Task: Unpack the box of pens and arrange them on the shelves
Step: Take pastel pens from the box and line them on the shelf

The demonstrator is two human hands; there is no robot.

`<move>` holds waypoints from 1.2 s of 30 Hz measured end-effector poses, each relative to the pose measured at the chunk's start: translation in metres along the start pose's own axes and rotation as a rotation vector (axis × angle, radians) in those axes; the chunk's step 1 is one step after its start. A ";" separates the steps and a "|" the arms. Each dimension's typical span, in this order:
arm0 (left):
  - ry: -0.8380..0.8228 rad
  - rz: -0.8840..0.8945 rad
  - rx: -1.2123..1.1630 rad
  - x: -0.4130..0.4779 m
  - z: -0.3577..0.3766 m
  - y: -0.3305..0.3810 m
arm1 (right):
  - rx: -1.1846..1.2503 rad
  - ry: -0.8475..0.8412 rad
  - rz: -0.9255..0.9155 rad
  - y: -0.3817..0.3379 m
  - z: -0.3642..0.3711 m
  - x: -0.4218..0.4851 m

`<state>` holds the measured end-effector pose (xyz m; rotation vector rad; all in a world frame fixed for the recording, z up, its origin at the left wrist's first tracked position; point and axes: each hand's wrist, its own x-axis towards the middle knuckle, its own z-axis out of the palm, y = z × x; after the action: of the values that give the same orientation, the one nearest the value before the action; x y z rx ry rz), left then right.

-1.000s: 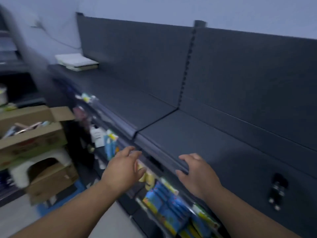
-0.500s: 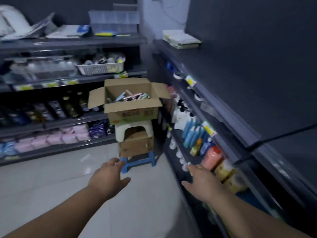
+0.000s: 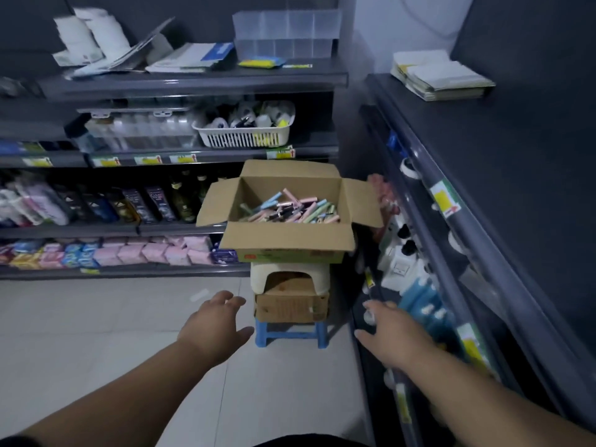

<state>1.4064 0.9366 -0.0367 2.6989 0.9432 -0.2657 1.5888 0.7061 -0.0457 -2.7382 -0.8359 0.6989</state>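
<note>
An open cardboard box [image 3: 287,241] stands on a stack of stools ahead of me, its flaps spread out. Inside lie several pastel pens [image 3: 290,209] in pink, blue and green. The dark shelf [image 3: 503,175] runs along my right side, its top surface bare here. My left hand [image 3: 216,329] reaches forward with relaxed fingers, holding nothing, below and left of the box. My right hand [image 3: 392,333] is stretched out open near the shelf's lower front edge, also holding nothing.
The box rests on a white stool [image 3: 290,277] above a smaller carton [image 3: 292,304] and a blue stool [image 3: 290,333]. Stocked shelves [image 3: 129,221] fill the left wall. A white basket [image 3: 245,133] sits higher up. Booklets [image 3: 442,77] lie on the right shelf.
My view has swung left from the dark shelf to the aisle and come closer to the box. Both hands left the shelf edge and now reach toward the box.
</note>
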 end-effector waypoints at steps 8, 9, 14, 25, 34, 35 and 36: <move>0.083 -0.052 -0.108 0.097 -0.027 0.029 | 0.085 0.107 -0.112 -0.018 -0.071 0.111; 0.096 -0.055 -0.115 0.110 -0.031 0.028 | 0.104 0.106 -0.122 -0.023 -0.076 0.123; 0.153 -0.052 -0.205 0.189 -0.047 0.017 | 0.180 0.101 -0.135 -0.044 -0.092 0.186; -0.047 0.123 -0.180 0.366 -0.055 -0.024 | 0.267 -0.003 0.047 -0.097 -0.083 0.325; -0.378 0.237 -0.121 0.418 0.001 -0.011 | 0.307 -0.150 0.194 -0.094 -0.052 0.377; -0.372 0.233 -0.110 0.420 0.005 -0.011 | 0.318 -0.151 0.213 -0.093 -0.050 0.383; -0.360 0.225 -0.101 0.422 0.008 -0.011 | 0.338 -0.153 0.243 -0.093 -0.047 0.389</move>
<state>1.7245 1.1880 -0.1551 2.5162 0.5295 -0.6122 1.8518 1.0011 -0.1241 -2.5212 -0.3680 1.0049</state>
